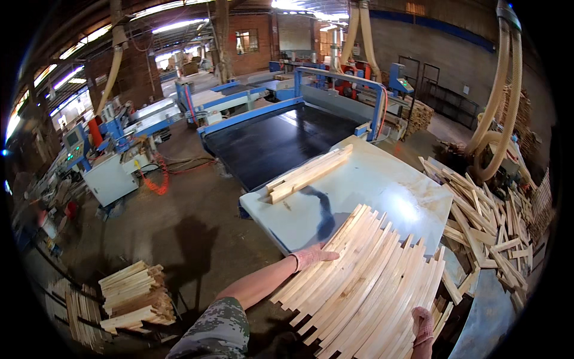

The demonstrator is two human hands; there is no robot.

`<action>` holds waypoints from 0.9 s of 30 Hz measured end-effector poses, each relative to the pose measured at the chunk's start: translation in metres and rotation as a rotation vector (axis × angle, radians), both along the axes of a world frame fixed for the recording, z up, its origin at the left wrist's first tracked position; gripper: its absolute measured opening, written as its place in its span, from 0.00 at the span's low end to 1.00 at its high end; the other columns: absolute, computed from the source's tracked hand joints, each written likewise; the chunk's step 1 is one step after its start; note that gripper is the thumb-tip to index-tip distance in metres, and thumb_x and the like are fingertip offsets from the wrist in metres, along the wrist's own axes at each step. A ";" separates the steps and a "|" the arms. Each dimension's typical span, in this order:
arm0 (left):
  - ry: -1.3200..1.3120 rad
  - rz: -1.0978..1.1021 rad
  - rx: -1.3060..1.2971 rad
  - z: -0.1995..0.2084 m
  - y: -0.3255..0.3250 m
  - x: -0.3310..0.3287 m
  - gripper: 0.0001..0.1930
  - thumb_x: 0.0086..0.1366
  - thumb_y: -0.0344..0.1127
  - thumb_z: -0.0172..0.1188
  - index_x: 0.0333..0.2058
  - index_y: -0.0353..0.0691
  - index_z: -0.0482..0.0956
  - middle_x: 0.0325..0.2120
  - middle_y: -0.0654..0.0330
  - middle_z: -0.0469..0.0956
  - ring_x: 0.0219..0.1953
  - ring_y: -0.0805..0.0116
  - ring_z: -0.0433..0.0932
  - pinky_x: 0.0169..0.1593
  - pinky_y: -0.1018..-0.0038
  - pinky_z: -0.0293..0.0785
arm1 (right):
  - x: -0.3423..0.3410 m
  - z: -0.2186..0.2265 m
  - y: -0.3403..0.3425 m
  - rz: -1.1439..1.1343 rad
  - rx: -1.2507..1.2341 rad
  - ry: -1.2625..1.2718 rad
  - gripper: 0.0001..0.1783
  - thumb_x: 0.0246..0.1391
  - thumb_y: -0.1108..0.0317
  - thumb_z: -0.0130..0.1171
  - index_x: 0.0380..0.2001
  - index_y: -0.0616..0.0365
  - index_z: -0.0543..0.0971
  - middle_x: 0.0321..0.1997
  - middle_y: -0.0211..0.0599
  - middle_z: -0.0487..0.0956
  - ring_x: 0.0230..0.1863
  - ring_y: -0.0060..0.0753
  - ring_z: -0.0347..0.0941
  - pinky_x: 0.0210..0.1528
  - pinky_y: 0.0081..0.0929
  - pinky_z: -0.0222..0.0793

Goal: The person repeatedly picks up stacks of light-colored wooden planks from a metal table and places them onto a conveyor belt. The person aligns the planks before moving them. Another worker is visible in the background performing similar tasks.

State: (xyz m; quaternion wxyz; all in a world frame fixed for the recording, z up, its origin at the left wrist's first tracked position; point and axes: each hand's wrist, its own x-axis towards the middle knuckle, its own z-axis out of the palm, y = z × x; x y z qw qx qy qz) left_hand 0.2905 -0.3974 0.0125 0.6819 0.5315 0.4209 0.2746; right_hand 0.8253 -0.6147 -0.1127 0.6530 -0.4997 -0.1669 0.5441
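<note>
A wide layer of pale wooden strips (365, 275) lies side by side in front of me, its ends uneven, partly over the near part of a light metal tabletop (382, 173). My left hand (314, 257), in a pinkish knitted glove, grips the layer's left edge, with the thumb side over the top; its other fingers are mostly hidden. At the near right edge, my right hand (423, 323), gloved alike, is closed against the strips. Two or three separate wooden strips (311, 172) rest together farther back on the tabletop, beside a black conveyor belt (281, 140).
A blue-framed machine (341, 75) spans the belt's far end. Loose wood pieces (484, 215) are heaped at the right below hanging hoses (505, 90). Stacked strips (134, 296) stand at the lower left. A control cabinet (110, 179) and orange coiled hose (158, 176) are farther left.
</note>
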 end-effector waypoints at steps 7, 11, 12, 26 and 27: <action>0.904 -0.311 0.328 0.065 0.114 0.028 0.63 0.49 0.81 0.71 0.70 0.32 0.70 0.62 0.41 0.78 0.65 0.44 0.77 0.68 0.55 0.73 | -0.057 0.076 0.051 -0.142 -0.128 -0.100 0.03 0.52 0.75 0.61 0.26 0.61 0.80 0.29 0.34 0.80 0.33 0.35 0.76 0.49 0.32 0.73; 0.914 -0.300 0.392 0.042 0.184 0.033 0.61 0.49 0.81 0.70 0.68 0.34 0.72 0.59 0.41 0.80 0.61 0.44 0.80 0.65 0.55 0.75 | -0.050 0.047 0.098 -0.236 -0.093 -0.078 0.04 0.53 0.72 0.62 0.26 0.60 0.81 0.29 0.34 0.80 0.33 0.36 0.77 0.47 0.33 0.75; 0.910 -0.283 0.391 0.043 0.199 0.036 0.61 0.49 0.80 0.71 0.69 0.35 0.70 0.62 0.41 0.77 0.64 0.43 0.77 0.67 0.54 0.73 | -0.046 0.045 0.112 -0.237 -0.092 -0.080 0.04 0.53 0.72 0.63 0.26 0.60 0.81 0.29 0.33 0.80 0.33 0.36 0.77 0.47 0.33 0.75; 1.014 0.135 0.520 0.026 0.403 -0.133 0.44 0.70 0.68 0.54 0.77 0.50 0.61 0.70 0.43 0.69 0.70 0.45 0.71 0.71 0.55 0.69 | -0.157 0.058 0.318 -0.237 -0.044 -0.056 0.06 0.56 0.74 0.62 0.33 0.66 0.85 0.37 0.45 0.87 0.42 0.45 0.84 0.57 0.41 0.81; 1.048 0.127 0.498 0.021 0.412 -0.146 0.44 0.70 0.68 0.54 0.77 0.51 0.61 0.69 0.44 0.70 0.69 0.45 0.71 0.70 0.54 0.69 | -0.174 0.056 0.336 -0.230 -0.055 -0.045 0.06 0.55 0.74 0.63 0.36 0.65 0.83 0.38 0.43 0.86 0.42 0.44 0.83 0.56 0.40 0.81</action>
